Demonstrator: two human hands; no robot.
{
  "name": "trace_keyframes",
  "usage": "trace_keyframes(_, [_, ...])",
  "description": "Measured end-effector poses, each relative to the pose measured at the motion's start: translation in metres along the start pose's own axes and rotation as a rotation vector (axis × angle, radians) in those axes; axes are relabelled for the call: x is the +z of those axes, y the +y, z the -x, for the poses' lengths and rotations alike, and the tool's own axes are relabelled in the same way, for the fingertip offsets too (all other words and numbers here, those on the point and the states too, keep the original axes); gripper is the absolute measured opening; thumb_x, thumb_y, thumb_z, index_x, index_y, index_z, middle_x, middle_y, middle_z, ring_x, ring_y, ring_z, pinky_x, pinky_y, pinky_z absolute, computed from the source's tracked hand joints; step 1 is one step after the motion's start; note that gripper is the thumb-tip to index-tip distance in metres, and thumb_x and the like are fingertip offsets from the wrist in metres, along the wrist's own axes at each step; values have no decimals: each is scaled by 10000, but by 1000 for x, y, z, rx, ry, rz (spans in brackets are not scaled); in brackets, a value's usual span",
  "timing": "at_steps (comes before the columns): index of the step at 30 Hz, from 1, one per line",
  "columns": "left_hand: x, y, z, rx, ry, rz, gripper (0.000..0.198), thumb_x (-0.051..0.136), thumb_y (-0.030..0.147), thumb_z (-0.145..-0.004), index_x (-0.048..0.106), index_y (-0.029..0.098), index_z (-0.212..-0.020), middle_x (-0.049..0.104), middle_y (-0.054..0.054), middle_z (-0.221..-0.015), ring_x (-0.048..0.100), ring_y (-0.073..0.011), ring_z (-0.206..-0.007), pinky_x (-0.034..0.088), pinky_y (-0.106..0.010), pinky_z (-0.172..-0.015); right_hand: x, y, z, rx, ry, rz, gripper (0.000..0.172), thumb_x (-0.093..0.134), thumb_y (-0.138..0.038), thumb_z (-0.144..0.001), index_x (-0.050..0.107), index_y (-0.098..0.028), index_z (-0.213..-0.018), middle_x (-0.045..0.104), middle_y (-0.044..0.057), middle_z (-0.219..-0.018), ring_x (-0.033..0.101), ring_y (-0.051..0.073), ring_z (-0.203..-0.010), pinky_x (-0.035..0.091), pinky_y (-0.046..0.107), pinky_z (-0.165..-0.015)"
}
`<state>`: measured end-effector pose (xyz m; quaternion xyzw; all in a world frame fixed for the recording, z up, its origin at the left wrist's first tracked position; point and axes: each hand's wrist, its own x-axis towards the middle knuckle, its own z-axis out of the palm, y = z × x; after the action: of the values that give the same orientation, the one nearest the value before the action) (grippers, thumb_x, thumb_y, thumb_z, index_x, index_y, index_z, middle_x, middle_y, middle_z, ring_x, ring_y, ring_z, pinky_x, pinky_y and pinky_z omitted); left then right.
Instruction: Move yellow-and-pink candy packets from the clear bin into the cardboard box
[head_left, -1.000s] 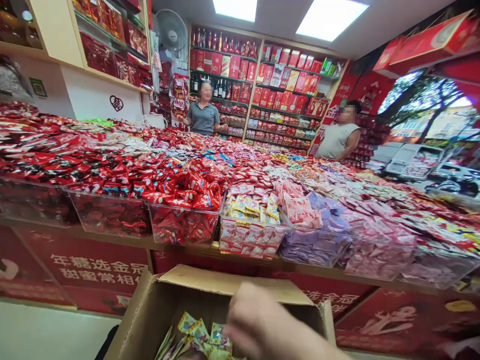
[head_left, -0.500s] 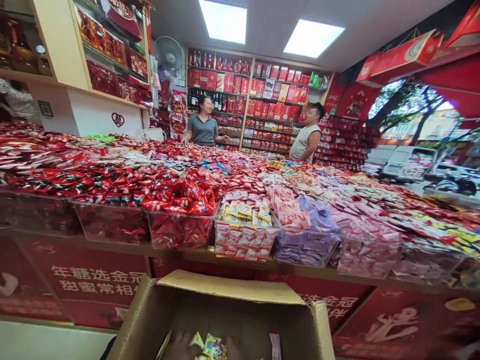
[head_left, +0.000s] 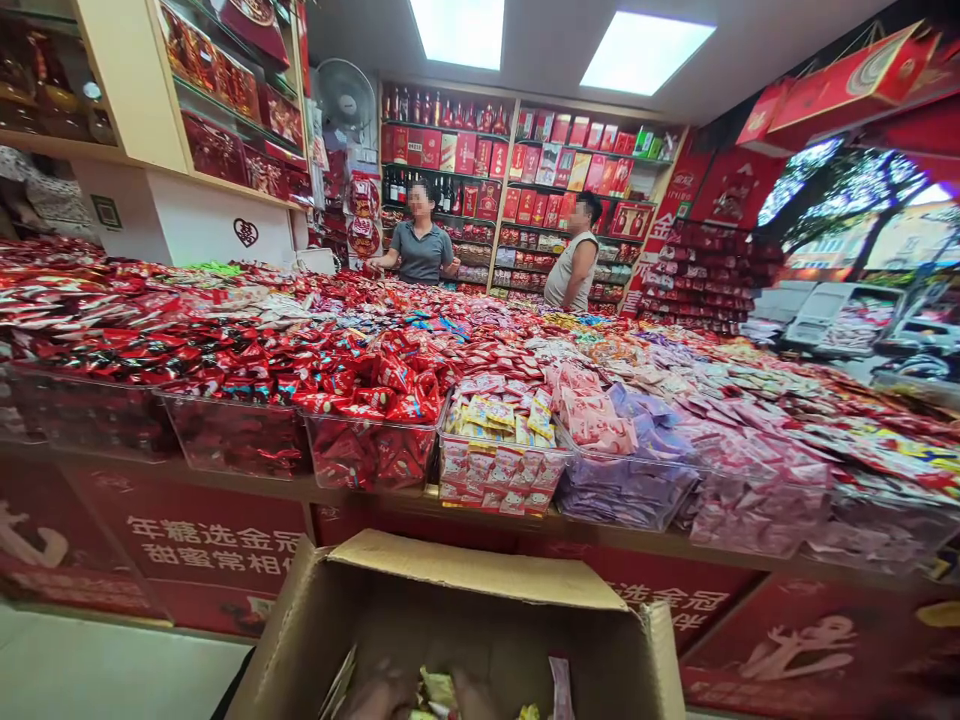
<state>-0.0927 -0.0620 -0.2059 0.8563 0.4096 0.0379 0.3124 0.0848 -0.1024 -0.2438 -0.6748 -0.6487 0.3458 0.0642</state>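
Observation:
A brown cardboard box [head_left: 480, 580] with raised flaps stands in front of me. Both my hands reach down inside it. My left hand [head_left: 379, 688] is at the left of some small yellow wrapped candy packets [head_left: 437, 687], and my right hand [head_left: 472, 696] is at their right. Both hands are dark and smeared, and the bottom edge of the picture cuts them off, so their grip does not show. A pink-purple strip wrapper [head_left: 560, 688] leans farther right in the box, near another yellow packet [head_left: 529, 712].
Beyond the box, a long counter bears clear bins of wrapped candies, including a bin [head_left: 499, 480] topped with yellow packets and a bin [head_left: 371, 455] of red ones. Two people stand behind it, one in grey [head_left: 421, 250], one in a pale sleeveless top [head_left: 574, 265].
The view has shifted slightly, with the scene sitting a little farther right. The yellow packets between my hands show less now. The person in the sleeveless top has turned and moved left.

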Motion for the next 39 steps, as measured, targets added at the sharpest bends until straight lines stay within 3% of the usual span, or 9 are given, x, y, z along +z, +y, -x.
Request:
trace_keyframes(8, [-10, 16, -2, -73, 240, 171, 231, 373, 243, -779, 597, 208, -820, 617, -21, -830, 552, -156, -806, 394, -235, -704, -30, 1, 21, -176, 129, 85, 210, 496, -184, -545, 617, -170, -716, 649, 79, -790, 588, 230, -733, 395, 261, -587])
trace_keyframes(13, [-33, 17, -1, -168, 402, 453, 342, 453, 188, -678, 489, 141, -1015, 578, -55, -963, 504, -186, -925, 359, -263, -808, -68, -16, 43, -174, 87, -343, 214, 478, -165, -575, 622, -142, -732, 646, 46, -734, 568, 187, -685, 395, 242, -582])
trace_keyframes(16, [-38, 26, 2, -246, 314, 625, 324, 436, 239, -701, 510, 104, -985, 576, -28, -753, 529, -151, -693, 398, -252, -644, -79, -26, 58, -149, -73, -824, 289, 471, -167, -604, 604, -135, -858, 644, 19, -754, 565, 155, -671, 415, 248, -620])
trace_keyframes(19, [-32, 39, 5, -281, 109, 824, 413, 370, 403, -773, 510, 132, -1052, 476, 51, -487, 418, -86, -409, 343, -205, -450, -77, -29, 68, -134, -223, -1130, 305, 519, -170, -603, 589, -150, -899, 638, -1, -753, 557, 121, -637, 415, 246, -640])
trace_keyframes(23, [-21, 55, 6, -253, -11, 1128, 347, 590, 444, -634, 634, 134, -785, 547, 22, -537, 459, -84, -497, 350, -183, -486, -67, -30, 71, -117, -260, -1203, 274, 555, -138, -574, 596, -156, -843, 633, -16, -706, 548, 106, -606, 409, 239, -634])
trace_keyframes(26, [-16, 59, 3, -270, 69, 1156, 297, 639, 418, -593, 629, 132, -673, 559, 22, -556, 469, -88, -531, 358, -180, -511, -61, -29, 70, -60, -197, -1258, 296, 555, -113, -541, 574, -164, -832, 635, -19, -721, 558, 117, -630, 417, 248, -637])
trace_keyframes(32, [-15, 49, 6, -356, 234, 1219, 370, 465, 511, -718, 556, 176, -847, 486, 62, -506, 428, -65, -410, 322, -169, -415, -45, -9, 59, 71, -6, -1124, 337, 546, -114, -535, 521, -167, -867, 629, 8, -769, 571, 157, -685, 436, 293, -641])
trace_keyframes(37, [-14, 46, 10, -347, 189, 1189, 339, 531, 489, -679, 604, 173, -778, 533, 46, -514, 434, -70, -412, 335, -181, -431, -36, 0, 53, 51, 307, -804, 342, 593, -271, -617, 554, -175, -943, 601, 77, -942, 539, 204, -877, 419, 335, -745])
trace_keyframes(39, [-12, 49, 10, -296, 143, 1162, 293, 619, 436, -617, 643, 167, -733, 583, 21, -561, 477, -94, -485, 356, -191, -480, -37, -6, 52, 2, 272, -911, 368, 551, -371, -672, 535, -175, -984, 610, 68, -880, 566, 179, -766, 445, 310, -656])
